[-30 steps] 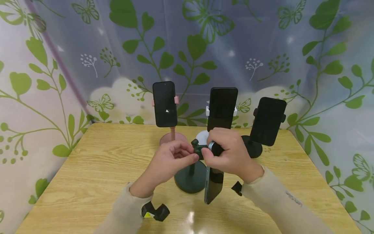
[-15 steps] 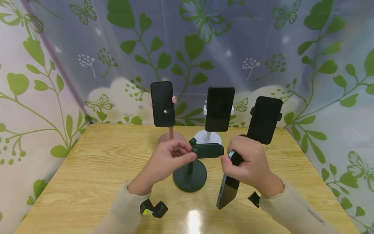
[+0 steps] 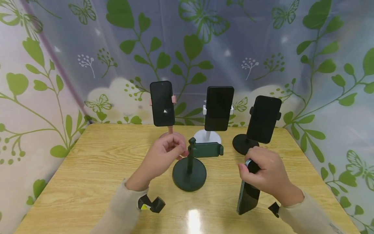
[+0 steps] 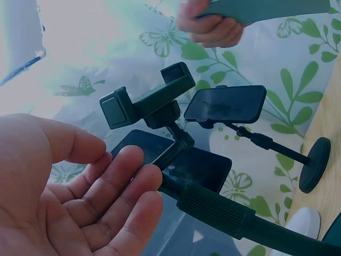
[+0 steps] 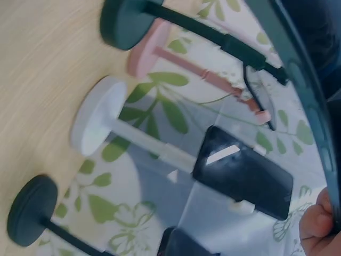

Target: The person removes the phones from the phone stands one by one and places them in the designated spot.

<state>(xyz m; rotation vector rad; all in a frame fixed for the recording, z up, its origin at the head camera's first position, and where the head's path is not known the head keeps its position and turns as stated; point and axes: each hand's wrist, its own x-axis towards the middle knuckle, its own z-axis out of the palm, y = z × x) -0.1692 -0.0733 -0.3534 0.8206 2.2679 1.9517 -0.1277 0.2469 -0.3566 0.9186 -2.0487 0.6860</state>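
My right hand (image 3: 270, 174) grips a phone (image 3: 248, 200) by its upper end, with the phone hanging tilted above the table's right half. Its greenish edge fills the right side of the right wrist view. A dark green phone stand (image 3: 190, 177) stands upright at the middle, nothing in its sideways clamp (image 3: 206, 149). Beside the stand's upper post is my left hand (image 3: 159, 159), fingers loosely bent. In the left wrist view those fingers (image 4: 128, 173) lie close to the stand's jointed neck (image 4: 176, 144) and hold nothing; whether they touch it I cannot tell.
Behind, a pink stand (image 3: 170, 130), a white stand (image 3: 201, 136) and a black stand (image 3: 242, 144) each carry an upright phone. The wooden table (image 3: 111, 146) meets a leaf-patterned curtain (image 3: 233, 42) at the back. Black wrist cameras sit on both sleeves.
My right hand has carried the phone away from the green stand's clamp, to the right and nearer. The left hand has drawn slightly left and down, off the clamp's left end.
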